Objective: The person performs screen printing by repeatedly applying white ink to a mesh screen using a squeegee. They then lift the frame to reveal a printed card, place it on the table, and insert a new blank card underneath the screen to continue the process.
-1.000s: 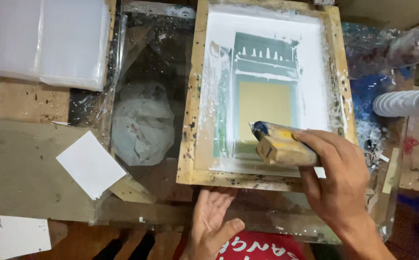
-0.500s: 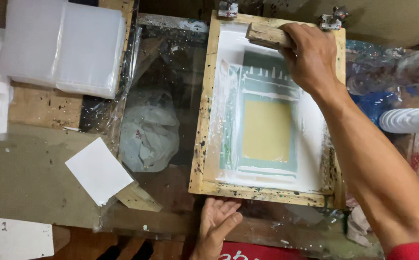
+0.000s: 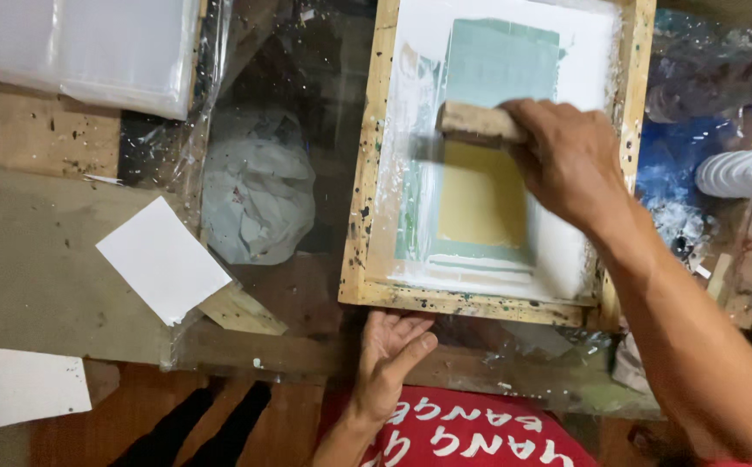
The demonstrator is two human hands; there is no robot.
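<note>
Right hand (image 3: 566, 160): knuckles up, back of hand toward camera, fingers curled shut in grip, thumb side toward left; slightly motion-blurred. Right wrist straight. Right forearm bare, running diagonally from lower right corner of view up to hand, elbow out of frame.

Left hand (image 3: 391, 355): palm up, open, fingers (image 3: 406, 333) loosely extended and close together, tips pressed against near edge above them, thumb along right side. Left wrist bent back slightly. Left forearm short in view, rising from bottom edge.

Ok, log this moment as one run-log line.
right hand: grips squeegee mid-screen | left hand: steadies wooden frame near edge | white card: lies left
</note>
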